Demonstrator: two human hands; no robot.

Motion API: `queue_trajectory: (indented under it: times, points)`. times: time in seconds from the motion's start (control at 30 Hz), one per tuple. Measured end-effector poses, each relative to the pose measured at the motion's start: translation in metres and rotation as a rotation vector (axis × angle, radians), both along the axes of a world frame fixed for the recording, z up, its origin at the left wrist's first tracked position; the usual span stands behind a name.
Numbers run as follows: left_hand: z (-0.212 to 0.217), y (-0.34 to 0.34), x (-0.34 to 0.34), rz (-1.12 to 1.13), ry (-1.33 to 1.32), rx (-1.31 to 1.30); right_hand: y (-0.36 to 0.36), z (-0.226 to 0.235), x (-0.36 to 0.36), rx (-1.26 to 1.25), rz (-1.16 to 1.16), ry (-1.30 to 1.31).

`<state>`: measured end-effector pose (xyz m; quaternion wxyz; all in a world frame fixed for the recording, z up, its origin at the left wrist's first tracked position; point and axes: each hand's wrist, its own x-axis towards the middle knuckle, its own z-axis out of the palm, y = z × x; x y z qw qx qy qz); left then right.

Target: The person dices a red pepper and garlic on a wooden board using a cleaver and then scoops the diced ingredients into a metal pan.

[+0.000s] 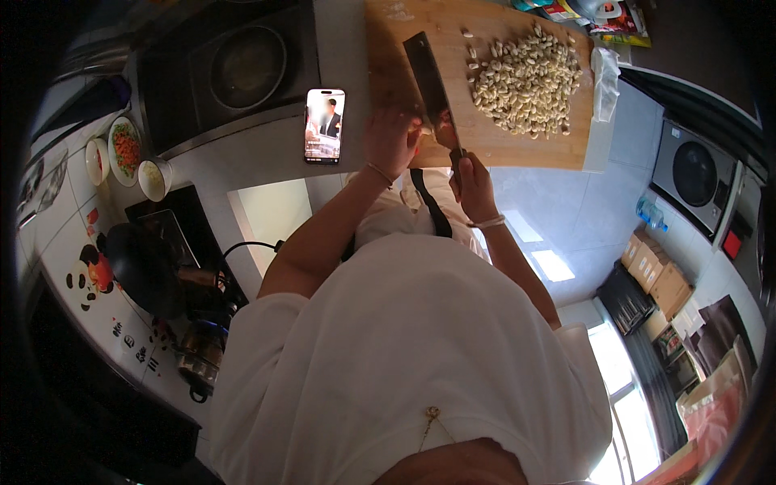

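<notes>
Cleaver [430,77] is held over the left half of the cutting board [392,56], blade pointing to the board's far edge, handle at its near edge. Handle is gripped by the right hand [475,187], fingers wrapped and closed round it. Left hand [390,141] is placed at the board's near-left corner, fingers bunched beside the blade. A small pale bit [427,131] shows at the fingertips; whether it is pinched can't be told. Blade-to-board contact can't be told either.

For a good cut, left fingertips should probably be tucked behind the knuckles, strokes kept short, and the work moved inward from the board's near edge for support.

Room on the board's right half is taken by a heap of small pale pieces [527,85]; likely best not swept by the blade. White plastic bag [606,85] is seen at the board's right edge, packets [618,28] past its far-right corner. Lit phone [324,125] is set left of the board, near the left forearm's path. Cooktop [174,89] and filled bowls [126,149] are located farther left of the board.
</notes>
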<state>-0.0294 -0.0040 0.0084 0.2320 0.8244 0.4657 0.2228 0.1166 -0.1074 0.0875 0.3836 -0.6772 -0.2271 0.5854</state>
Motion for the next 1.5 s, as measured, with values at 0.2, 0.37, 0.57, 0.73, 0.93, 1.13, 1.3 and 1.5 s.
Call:
queue_trajectory:
  times: [0.2, 0.37, 0.57, 0.73, 0.93, 1.13, 1.3, 1.5]
  points:
    - [0.003, -0.006, 0.002, 0.026, 0.009, -0.014, -0.009, -0.007, -0.010, 0.018, -0.010, -0.006]
    - [0.003, -0.004, 0.002, 0.047, -0.026, -0.074, -0.007, 0.002, -0.008, -0.005, 0.003, 0.016]
    - [-0.007, -0.007, 0.002, 0.057, -0.083, -0.063, -0.007, -0.017, -0.016, 0.059, -0.036, 0.057]
    - [-0.006, -0.010, -0.001, 0.075, -0.089, -0.104, -0.007, 0.000, -0.012, 0.055, -0.062, 0.113]
    - [0.000, -0.009, 0.000, 0.049, -0.049, -0.062, -0.006, -0.017, -0.020, 0.086, -0.042, 0.024]
    - [-0.018, -0.017, -0.003, 0.090, -0.108, -0.122, -0.012, 0.006, -0.017, 0.114, -0.064, 0.088]
    - [0.001, -0.012, -0.001, 0.081, -0.054, -0.102, -0.021, 0.010, -0.015, 0.081, -0.114, 0.083]
    - [0.012, -0.007, 0.000, 0.007, -0.016, 0.012, -0.023, 0.018, -0.004, 0.071, -0.115, 0.089]
